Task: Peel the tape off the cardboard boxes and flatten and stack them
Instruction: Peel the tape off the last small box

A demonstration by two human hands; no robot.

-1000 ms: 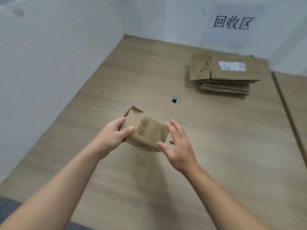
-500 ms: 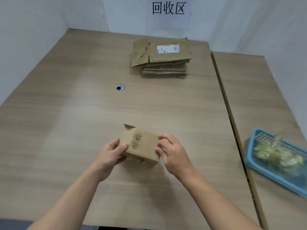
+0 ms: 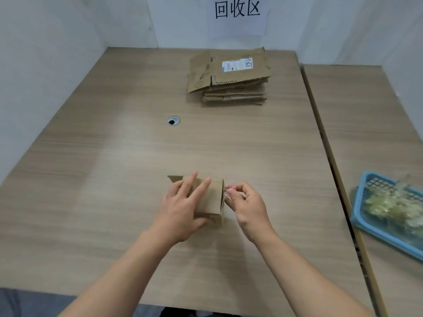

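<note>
A small brown cardboard box point(image 3: 211, 200) stands on the wooden table near the front middle, one flap sticking out at its far left. My left hand point(image 3: 180, 207) lies over its top and left side with straight fingers, thumb under the near face. My right hand point(image 3: 246, 204) is at the box's right edge and pinches a strip of clear tape point(image 3: 227, 194) between thumb and forefinger. A stack of flattened cardboard boxes point(image 3: 231, 76) lies at the back of the table, the top one bearing a white label.
A blue plastic basket point(image 3: 364, 216) holding crumpled clear tape sits on the adjoining table at the right. A cable hole point(image 3: 174, 120) is in the tabletop left of centre. White walls close in the left and back, with a paper sign point(image 3: 238, 10) above the stack.
The view swung right and settled. My left hand shifted from gripping the box's left side to lying across its top. My right hand went from resting on the box to pinching tape at its right edge.
</note>
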